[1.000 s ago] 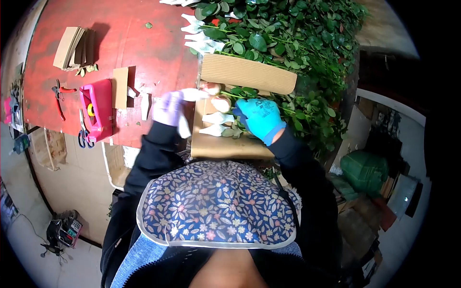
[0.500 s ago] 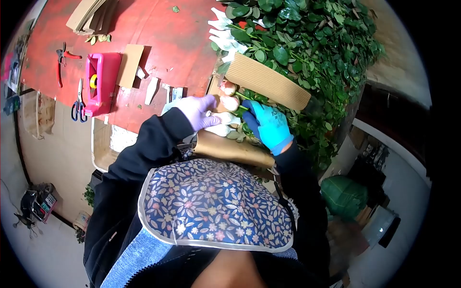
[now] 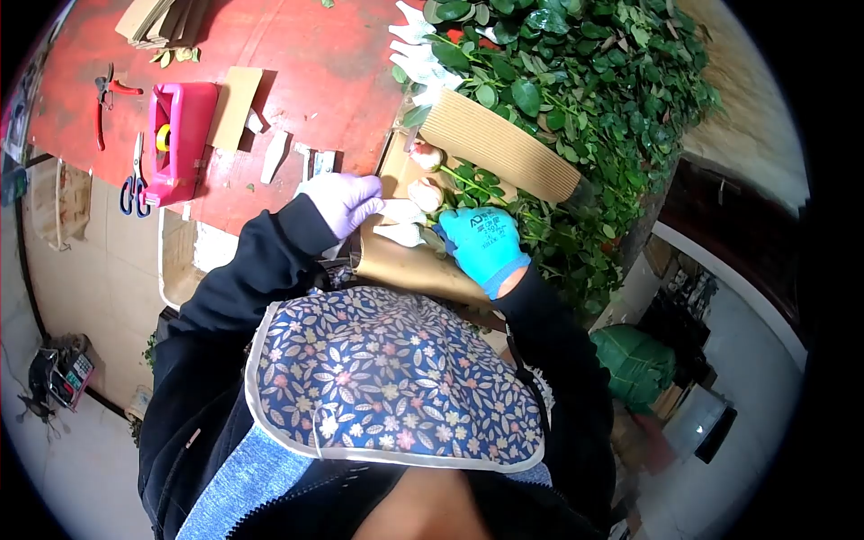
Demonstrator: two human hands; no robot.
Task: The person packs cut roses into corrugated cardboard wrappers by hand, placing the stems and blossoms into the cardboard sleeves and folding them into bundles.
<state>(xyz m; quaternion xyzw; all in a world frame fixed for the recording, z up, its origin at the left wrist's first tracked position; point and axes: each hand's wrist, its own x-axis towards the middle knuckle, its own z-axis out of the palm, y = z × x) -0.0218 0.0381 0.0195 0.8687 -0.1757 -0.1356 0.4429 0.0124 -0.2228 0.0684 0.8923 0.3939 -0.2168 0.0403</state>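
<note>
My left hand [image 3: 346, 200], in a lavender glove, has its fingers pinched at the tip of a white foam net sleeve [image 3: 402, 211] on a rose head. Just below lies another sleeved rose [image 3: 399, 234]. My right hand [image 3: 486, 245], in a bright blue glove, curls closed over the stem side of these roses; its fingertips and the stems beneath are partly hidden. Two bare pink roses, one upper [image 3: 426, 155] and one lower [image 3: 425, 193], lie on brown wrapping cardboard [image 3: 396, 171], above my hands. The cardboard's near flap [image 3: 414, 268] curves up by the apron.
A corrugated cardboard strip [image 3: 499, 144] lies beyond the roses, beside a heap of leafy stems [image 3: 576, 81]. On the red table [image 3: 297, 72] are a pink tape dispenser [image 3: 183, 144], scissors [image 3: 135, 184], red-handled pliers [image 3: 103, 103], a cardboard piece [image 3: 232, 108] and stacked cardboard [image 3: 166, 22].
My left hand has drawn left, its fingers now bunched at the sleeve tip. My right hand has turned and come down toward the sleeved roses. The view has shifted slightly.
</note>
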